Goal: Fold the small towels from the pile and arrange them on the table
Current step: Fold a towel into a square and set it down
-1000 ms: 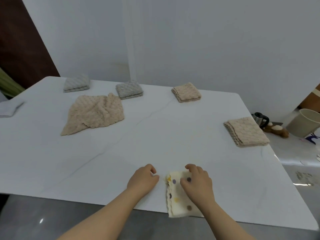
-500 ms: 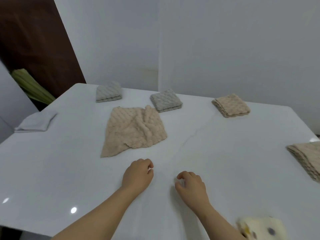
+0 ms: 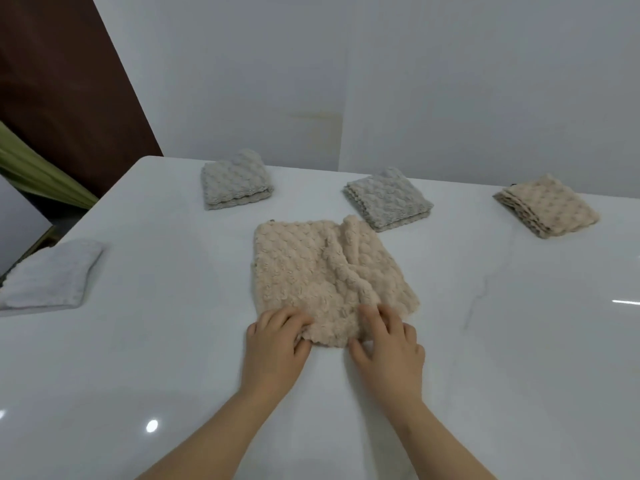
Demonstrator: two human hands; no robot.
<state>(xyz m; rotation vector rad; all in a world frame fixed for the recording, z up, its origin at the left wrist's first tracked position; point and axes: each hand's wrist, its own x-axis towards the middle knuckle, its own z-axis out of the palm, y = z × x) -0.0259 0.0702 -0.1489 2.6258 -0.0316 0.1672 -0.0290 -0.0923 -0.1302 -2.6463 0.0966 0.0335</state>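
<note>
My left hand [image 3: 277,344] and right hand [image 3: 386,341] pinched the near edge of the beige towel [image 3: 325,271], ready to straighten it for folding.

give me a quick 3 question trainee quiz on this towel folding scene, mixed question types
1. True or false: both hands are on the near edge of the unfolded beige towel.
2. Multiple choice: how many folded grey towels lie along the far side of the table? A) none B) two C) four
3. Short answer: which folded towel lies near the table's left edge?

Key
1. True: the left hand and right hand both touch its near edge, fingers curled into the fabric.
2. B: one grey towel at far left, another grey towel further right; the folded beige towel sits beyond them.
3. The white towel.
</note>
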